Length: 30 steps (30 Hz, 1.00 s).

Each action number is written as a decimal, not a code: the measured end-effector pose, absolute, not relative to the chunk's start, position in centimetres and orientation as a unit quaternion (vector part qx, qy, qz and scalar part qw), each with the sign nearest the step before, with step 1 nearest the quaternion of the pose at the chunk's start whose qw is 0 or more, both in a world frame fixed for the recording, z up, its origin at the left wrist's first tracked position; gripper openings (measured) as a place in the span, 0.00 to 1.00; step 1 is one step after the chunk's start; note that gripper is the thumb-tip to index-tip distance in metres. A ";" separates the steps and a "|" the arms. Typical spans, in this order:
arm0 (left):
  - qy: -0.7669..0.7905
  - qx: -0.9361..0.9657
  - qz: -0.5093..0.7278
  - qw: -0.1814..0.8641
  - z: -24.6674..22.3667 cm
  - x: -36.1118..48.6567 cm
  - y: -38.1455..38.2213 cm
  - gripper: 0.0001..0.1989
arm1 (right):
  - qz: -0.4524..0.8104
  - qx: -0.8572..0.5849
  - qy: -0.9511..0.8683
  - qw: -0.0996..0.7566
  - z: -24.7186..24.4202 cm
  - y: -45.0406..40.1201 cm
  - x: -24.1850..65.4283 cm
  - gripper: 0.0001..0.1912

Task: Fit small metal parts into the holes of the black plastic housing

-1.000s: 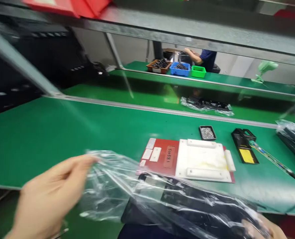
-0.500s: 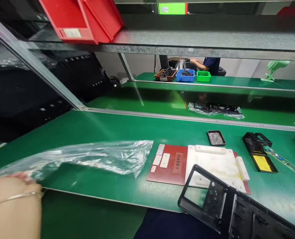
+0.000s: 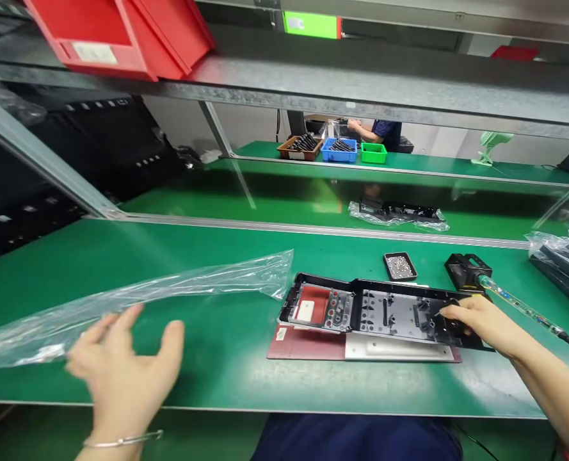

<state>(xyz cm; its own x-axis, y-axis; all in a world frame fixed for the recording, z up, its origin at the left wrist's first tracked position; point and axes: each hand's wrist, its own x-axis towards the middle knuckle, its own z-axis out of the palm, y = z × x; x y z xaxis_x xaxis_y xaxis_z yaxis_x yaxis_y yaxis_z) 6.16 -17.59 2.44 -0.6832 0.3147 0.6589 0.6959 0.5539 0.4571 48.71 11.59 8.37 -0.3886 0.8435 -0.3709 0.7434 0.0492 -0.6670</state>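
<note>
My left hand (image 3: 125,358) is open, its fingers spread above the green bench beside a clear plastic bag (image 3: 207,282) that lies flattened. My right hand (image 3: 476,320) grips the right end of a long black plastic housing (image 3: 390,314), its ribbed inner side facing up and a rectangular window at its left end. The housing is over a dark red board (image 3: 308,346) with a white fixture block (image 3: 399,349), covering much of both. Whether it rests on them I cannot tell.
Behind the housing stands a small black tray of tiny metal parts (image 3: 400,266). A black holder (image 3: 466,269) with a cabled tool is at right, near bagged dark parts (image 3: 562,262). A metal shelf (image 3: 351,96) with a red bin (image 3: 121,38) spans above. Another person (image 3: 384,131) sits beyond.
My left hand has come away from the plastic bag and opened. The black housing has moved up and left over the board, with my right hand now in view on it.
</note>
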 end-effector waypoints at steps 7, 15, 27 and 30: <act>-0.814 -0.402 -0.373 0.190 0.8 12.3 -15.1 0.20 | 0.433 -0.500 -0.750 -0.009 7.4 13.3 44.8 0.20; -0.691 -0.593 -0.389 0.140 2.4 15.8 -11.3 0.08 | 0.355 -0.538 -0.765 -0.022 6.6 12.3 44.2 0.28; -0.512 -0.801 -0.270 0.149 1.8 21.9 -5.9 0.15 | 0.268 -0.541 -0.796 0.037 8.8 12.0 45.0 0.22; -0.517 -0.795 -0.282 0.147 1.0 21.8 -5.9 0.15 | 0.229 -0.510 -0.828 0.049 9.5 14.7 42.9 0.09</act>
